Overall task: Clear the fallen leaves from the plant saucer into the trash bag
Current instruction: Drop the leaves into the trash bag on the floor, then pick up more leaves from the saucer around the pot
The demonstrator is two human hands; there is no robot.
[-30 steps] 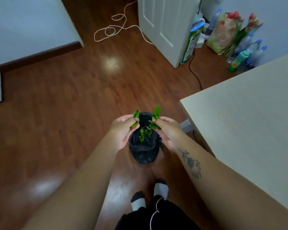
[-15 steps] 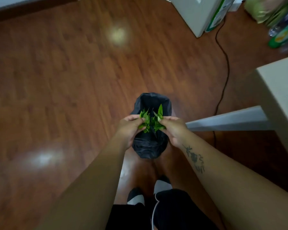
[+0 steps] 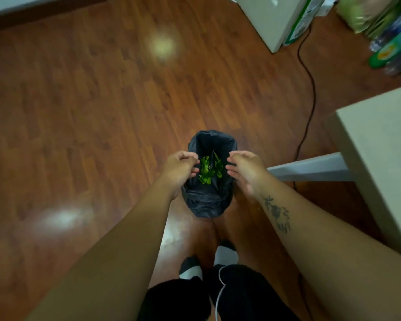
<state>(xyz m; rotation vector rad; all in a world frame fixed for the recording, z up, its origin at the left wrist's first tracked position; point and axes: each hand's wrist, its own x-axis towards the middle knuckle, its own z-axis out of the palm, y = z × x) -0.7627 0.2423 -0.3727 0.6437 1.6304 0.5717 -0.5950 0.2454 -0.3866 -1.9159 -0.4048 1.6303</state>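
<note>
A small black trash bag (image 3: 207, 202) stands open on the wooden floor in front of my feet. Green leaves (image 3: 210, 169) lie loose inside it. My left hand (image 3: 181, 167) hovers over the bag's left rim and my right hand (image 3: 245, 170) over its right rim. The fingers of both hands are loosely curled, and neither hand holds anything. A gap between the hands shows the leaves in the bag. No plant saucer is in view.
A pale table (image 3: 380, 158) with a grey crossbar (image 3: 310, 169) stands to the right. A black cable (image 3: 308, 93) runs across the floor behind it. Bottles (image 3: 394, 49) and a white door (image 3: 271, 17) are at the far right. My socked feet (image 3: 208, 260) are just behind the bag.
Both hands held bunches of leaves together over the bag. They have since moved apart and let go, and the leaves have dropped into the bag. The camera has tilted further down.
</note>
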